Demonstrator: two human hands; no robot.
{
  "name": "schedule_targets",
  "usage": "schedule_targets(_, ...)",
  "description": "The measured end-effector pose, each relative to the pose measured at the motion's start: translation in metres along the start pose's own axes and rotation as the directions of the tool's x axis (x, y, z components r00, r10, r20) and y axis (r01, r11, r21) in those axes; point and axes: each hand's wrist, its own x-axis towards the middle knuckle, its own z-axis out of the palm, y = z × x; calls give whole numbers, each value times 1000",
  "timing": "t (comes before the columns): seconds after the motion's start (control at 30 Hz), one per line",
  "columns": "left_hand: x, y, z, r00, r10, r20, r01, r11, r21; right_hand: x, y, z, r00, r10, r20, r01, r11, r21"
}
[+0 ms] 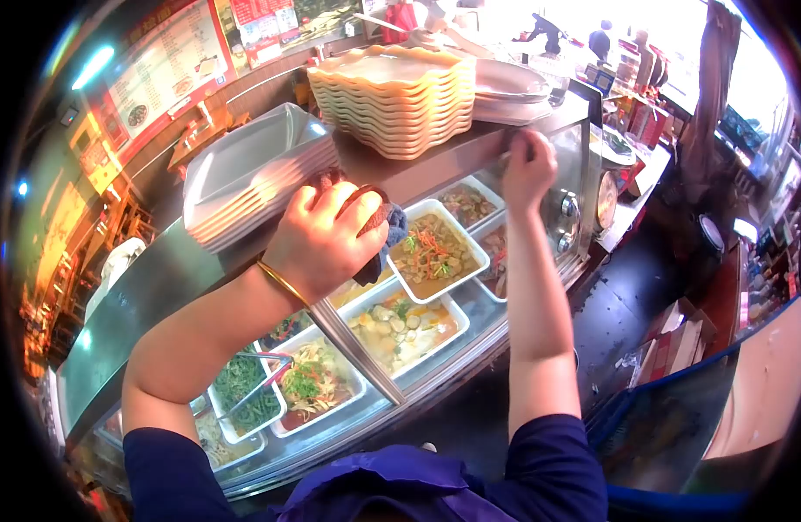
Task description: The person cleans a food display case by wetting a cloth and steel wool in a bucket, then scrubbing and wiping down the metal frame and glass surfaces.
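Note:
Wrapped in my left hand (327, 239) is a bunched cloth (395, 231), dark brown and blue, held above the front edge of the display case. Beside that hand, a stack of white rectangular trays (253, 170) rests on the case top. A tall stack of scalloped yellow plates (396, 104) stands just beyond. My right hand (531, 170) is at the right end of the case top, close to the round plates (511, 87). Its fingers are curled in, and whatever they may hold is hidden. Below both hands, white food trays (442, 296) sit inside the case.
The glass-and-metal case (327, 444) runs diagonally across the view, with a metal post (357, 352) near my left forearm. Tongs (248, 396) lie over a tray of greens. Cardboard (674, 344) lies on the floor at right. Tables and chairs (66, 300) stand at far left.

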Motion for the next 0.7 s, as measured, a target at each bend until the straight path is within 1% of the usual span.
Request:
schedule_targets(0.03, 0, 0, 1, 1000, -5, 16, 5, 1000, 8, 6, 17, 1, 926, 370, 74, -374, 927, 44)
schedule_targets(0.1, 0, 2, 4, 999, -11, 41, 11, 1000, 16, 7, -12, 0, 977, 200, 75, -199, 980, -12)
schedule_targets(0.13, 1, 3, 4, 1000, -11, 25, 11, 999, 30, -6, -34, -1, 997, -2, 77, 2, 1000, 6)
schedule_targets(0.17, 3, 4, 5, 1000, -2, 1, 2, 1000, 30, -21, -57, -4, 974, -211, 80, 210, 977, 24)
schedule_targets(0.23, 3, 4, 6, 1000, 10, -24, -9, 999, 33, -41, -88, -16, 952, -255, 172, 228, 960, 161)
schedule_targets(0.33, 8, 13, 10, 1000, 15, -4, -15, 999, 33, -17, -49, -15, 929, -300, 216, 263, 947, 183)
schedule_targets(0.37, 14, 16, 13, 1000, 28, 1, -28, 999, 37, -3, -26, -15, 933, -286, 219, 264, 956, 127)
schedule_targets(0.4, 21, 19, 16, 999, 40, 6, -41, 998, 40, 12, -1, -15, 949, -257, 184, 249, 966, 63)
schedule_targets(0.43, 27, 22, 19, 999, 53, 11, -53, 998, 43, 29, 37, -10, 971, -216, 104, 209, 975, 68)
schedule_targets(0.47, 38, 27, 24, 998, 55, 22, -56, 997, 58, 45, 84, -5, 995, -79, 63, 74, 994, 78)
schedule_targets(0.53, 63, 37, 40, 999, 46, 10, -47, 995, 92, 74, 119, -1, 999, 47, 20, -47, 999, 7)
schedule_targets(0.57, 77, 46, 51, 999, 27, -21, -25, 993, 112, 77, 135, 1, 996, -83, -19, 81, 994, -73)
schedule_targets(0.6, 92, 53, 64, 997, 31, -68, -20, 987, 159, 83, 116, -1, 988, -142, 55, 134, 983, 126)
schedule_targets(0.67, 121, 64, 83, 994, 51, -96, -32, 982, 188, 53, 78, -11, 956, -260, 137, 212, 932, 295)
schedule_targets(0.7, 138, 70, 92, 994, 56, -98, -36, 980, 195, 42, 70, -15, 931, -329, 159, 277, 919, 280)
